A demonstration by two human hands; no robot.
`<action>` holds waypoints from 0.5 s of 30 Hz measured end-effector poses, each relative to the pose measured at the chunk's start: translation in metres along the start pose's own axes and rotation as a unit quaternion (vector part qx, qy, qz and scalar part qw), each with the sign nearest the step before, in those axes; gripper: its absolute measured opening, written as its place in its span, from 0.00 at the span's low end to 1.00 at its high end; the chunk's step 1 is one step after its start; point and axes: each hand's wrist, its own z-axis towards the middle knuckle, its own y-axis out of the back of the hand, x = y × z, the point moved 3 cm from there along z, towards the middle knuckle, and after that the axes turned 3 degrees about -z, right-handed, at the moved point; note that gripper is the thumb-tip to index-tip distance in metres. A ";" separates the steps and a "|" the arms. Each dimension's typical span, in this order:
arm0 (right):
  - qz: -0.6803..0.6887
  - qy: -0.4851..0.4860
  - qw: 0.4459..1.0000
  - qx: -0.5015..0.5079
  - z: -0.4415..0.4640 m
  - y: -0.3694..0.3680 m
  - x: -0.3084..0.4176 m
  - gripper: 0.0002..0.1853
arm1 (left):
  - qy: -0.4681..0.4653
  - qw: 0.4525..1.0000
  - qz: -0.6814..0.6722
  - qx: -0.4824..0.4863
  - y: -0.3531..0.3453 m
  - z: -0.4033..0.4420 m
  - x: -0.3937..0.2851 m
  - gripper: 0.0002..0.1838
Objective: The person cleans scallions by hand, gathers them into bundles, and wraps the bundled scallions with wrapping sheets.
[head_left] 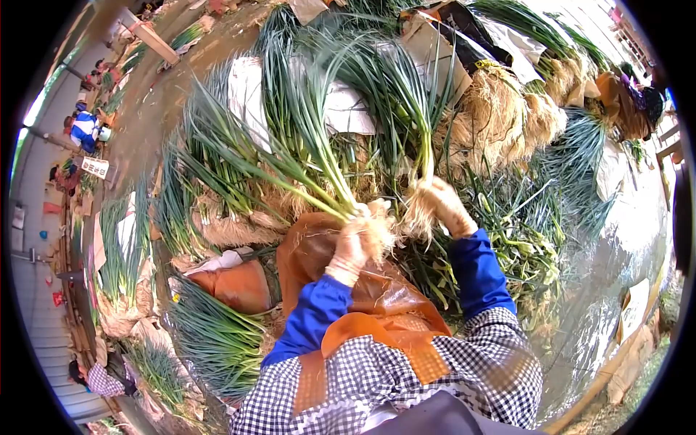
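My left hand [351, 249] is closed round the root end of a few green onions [330, 163], whose long leaves fan up and to the left. Pale stringy roots [380, 230] stick out beside its fingers. To the right, my right hand [444, 206] grips more green onions [426, 148] near their whitish base, with roots [417, 212] hanging below. Both hands are above a brown apron [312, 246]. Behind them lie heaps of green onions [225, 163], leaves pointing away from me.
Bundled roots [500, 109] lie at the upper right beside paper and sacks. Loose leaves and trimmings [518, 239] pile up on my right, next to a wet shiny floor [602, 283]. More green onions [217, 337] rest at my left. Other people [85, 129] are far left.
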 end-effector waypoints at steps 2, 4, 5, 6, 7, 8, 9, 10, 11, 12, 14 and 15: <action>-0.045 0.005 0.998 0.047 -0.017 -0.005 -0.034 0.14 | 0.077 0.996 -0.005 0.041 0.062 0.030 0.042 0.06; -0.025 -0.044 0.996 0.071 -0.035 -0.018 -0.053 0.17 | 0.117 0.991 0.024 -0.058 0.033 0.015 0.076 0.10; -0.015 -0.075 0.995 0.070 -0.037 -0.018 -0.056 0.17 | 0.111 0.992 0.044 -0.048 0.036 0.014 0.085 0.10; -0.005 -0.106 0.992 0.069 -0.038 -0.017 -0.059 0.18 | 0.107 0.991 0.064 -0.038 0.041 0.014 0.092 0.11; -0.044 -0.106 0.993 0.004 -0.035 -0.012 -0.055 0.17 | 0.125 0.990 0.056 -0.039 0.050 0.017 0.093 0.12; -0.083 -0.104 0.989 -0.061 -0.027 -0.007 -0.049 0.17 | 0.114 0.988 0.076 -0.074 0.056 0.020 0.096 0.13; -0.180 0.006 0.978 -0.104 -0.010 0.003 -0.060 0.16 | 0.083 0.989 0.100 -0.072 0.058 0.022 0.100 0.13; -0.229 0.010 0.963 -0.139 0.006 0.006 -0.070 0.16 | 0.051 0.989 0.123 -0.070 0.065 0.026 0.105 0.12; -0.295 0.045 0.942 -0.152 0.009 0.004 -0.077 0.15 | 0.048 0.989 0.124 -0.069 0.070 0.029 0.107 0.12; -0.359 0.082 0.915 -0.164 0.014 0.002 -0.081 0.15 | 0.007 0.983 0.148 -0.105 0.076 0.033 0.105 0.13; -0.051 0.008 0.995 -0.085 -0.023 -0.035 -0.051 0.11 | -0.002 0.977 0.123 -0.173 0.090 0.041 0.107 0.14; -0.028 0.002 0.998 -0.053 -0.043 -0.049 -0.045 0.10 | -0.002 0.977 0.121 -0.173 0.085 0.041 0.106 0.14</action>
